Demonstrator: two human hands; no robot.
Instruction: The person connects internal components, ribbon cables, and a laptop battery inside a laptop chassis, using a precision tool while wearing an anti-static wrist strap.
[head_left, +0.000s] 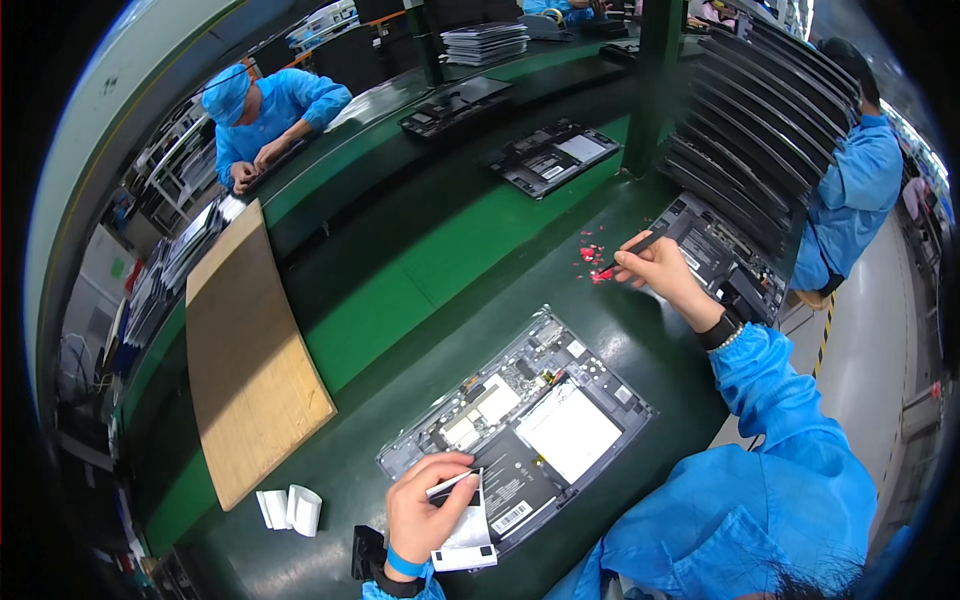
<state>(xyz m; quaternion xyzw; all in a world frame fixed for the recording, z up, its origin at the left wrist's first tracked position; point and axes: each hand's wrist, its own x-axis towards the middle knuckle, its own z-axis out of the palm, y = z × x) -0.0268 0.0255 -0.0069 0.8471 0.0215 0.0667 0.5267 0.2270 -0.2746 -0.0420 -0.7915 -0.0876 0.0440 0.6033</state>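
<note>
A laptop base with its inside exposed (pixel 487 400) lies on the green bench before me, showing circuit board, a black battery and a white rectangular panel. My left hand (pixel 425 510) is over its near left corner, thumb and fingers closed on a silver-and-white strip (pixel 466 530) that lies partly across the battery. Farther off to the right, my right hand (pixel 655 268) pinches slim black tweezers (pixel 640 245). Their tip reaches down to a scatter of small red pieces (pixel 592 254) on the bench. I cannot make out whether the tip grips one.
To the right of my right hand, a tall stack of dark laptop parts (pixel 765 120) rises above another opened laptop base (pixel 700 240). A wooden board (pixel 250 360) lies left, with white crumpled pieces (pixel 290 510) near it. More laptop bases (pixel 555 158) lie beyond. Co-workers in blue (pixel 270 120) sit nearby.
</note>
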